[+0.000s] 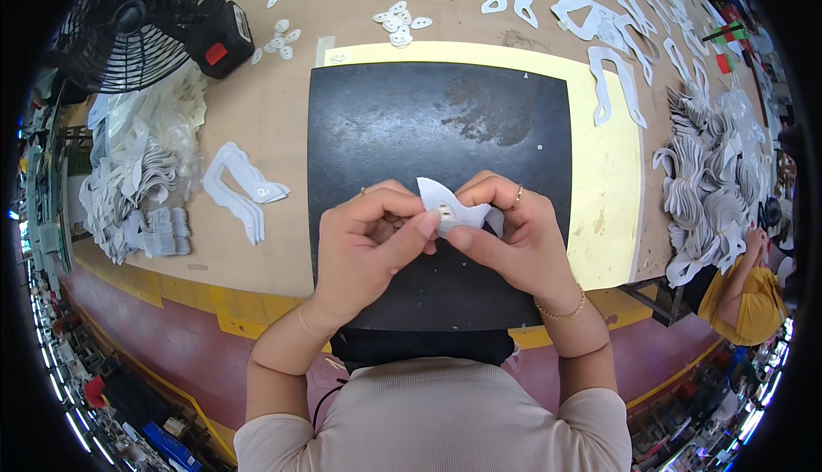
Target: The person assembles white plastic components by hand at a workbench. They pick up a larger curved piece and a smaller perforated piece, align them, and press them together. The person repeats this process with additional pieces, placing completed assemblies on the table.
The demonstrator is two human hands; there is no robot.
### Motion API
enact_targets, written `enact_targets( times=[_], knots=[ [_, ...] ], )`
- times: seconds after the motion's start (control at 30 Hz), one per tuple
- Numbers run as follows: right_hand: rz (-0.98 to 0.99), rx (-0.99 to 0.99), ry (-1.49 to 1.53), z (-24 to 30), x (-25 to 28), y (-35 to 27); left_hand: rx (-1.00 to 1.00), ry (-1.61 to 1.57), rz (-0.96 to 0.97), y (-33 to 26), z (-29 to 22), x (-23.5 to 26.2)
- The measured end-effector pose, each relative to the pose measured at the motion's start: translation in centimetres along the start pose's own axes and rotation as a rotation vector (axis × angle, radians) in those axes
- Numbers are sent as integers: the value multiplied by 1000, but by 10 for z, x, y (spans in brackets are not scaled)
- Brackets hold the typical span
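Observation:
Over the black mat (385, 121), both hands pinch one white, curved, flexible cut piece (437, 192) that looks like a shoe-upper part. My left hand (364, 236) is closed on its left end, thumb and index finger at a small cream oval patch (446, 212) with holes, lying on the piece. The right end is gripped by my right hand (518, 228), its thumb across the lower edge and its fingers behind. Part of the piece is bent and hidden by the fingers. Left of the mat, a few stacked U-shaped white pieces (233, 179) lie on the table.
A black fan (131, 16) stands far left, above a heap of white pieces and plastic (141, 164). Loose oval patches (398, 20) lie beyond the mat. A yellow sheet (604, 215) lies under it. More pieces (706, 176) are piled at right, near another person in yellow (753, 301).

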State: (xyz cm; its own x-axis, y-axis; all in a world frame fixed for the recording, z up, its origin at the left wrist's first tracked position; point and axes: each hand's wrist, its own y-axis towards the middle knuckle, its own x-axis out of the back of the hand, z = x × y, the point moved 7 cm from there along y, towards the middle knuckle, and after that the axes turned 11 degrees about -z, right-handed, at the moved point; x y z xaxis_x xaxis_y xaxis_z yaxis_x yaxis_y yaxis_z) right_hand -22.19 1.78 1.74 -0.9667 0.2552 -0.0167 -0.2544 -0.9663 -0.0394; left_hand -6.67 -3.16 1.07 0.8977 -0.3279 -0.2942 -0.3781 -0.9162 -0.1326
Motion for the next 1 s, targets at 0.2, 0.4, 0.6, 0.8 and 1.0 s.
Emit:
enact_targets(
  times=[0.2,0.4,0.6,0.8,1.0],
  knots=[
    [-43,1,-66,7,25,23,95,28,-16,22,-5,7],
    [-255,318,-688,7,50,58,-314,753,-92,32,-26,35],
    [18,556,-783,20,-5,19,-289,1069,2,2,-6,44],
    [99,566,-1089,9,-49,2,-351,1075,-59,-5,1,40],
    [118,543,-1069,6,-50,0,-250,915,-46,-11,3,44]
  ],
)
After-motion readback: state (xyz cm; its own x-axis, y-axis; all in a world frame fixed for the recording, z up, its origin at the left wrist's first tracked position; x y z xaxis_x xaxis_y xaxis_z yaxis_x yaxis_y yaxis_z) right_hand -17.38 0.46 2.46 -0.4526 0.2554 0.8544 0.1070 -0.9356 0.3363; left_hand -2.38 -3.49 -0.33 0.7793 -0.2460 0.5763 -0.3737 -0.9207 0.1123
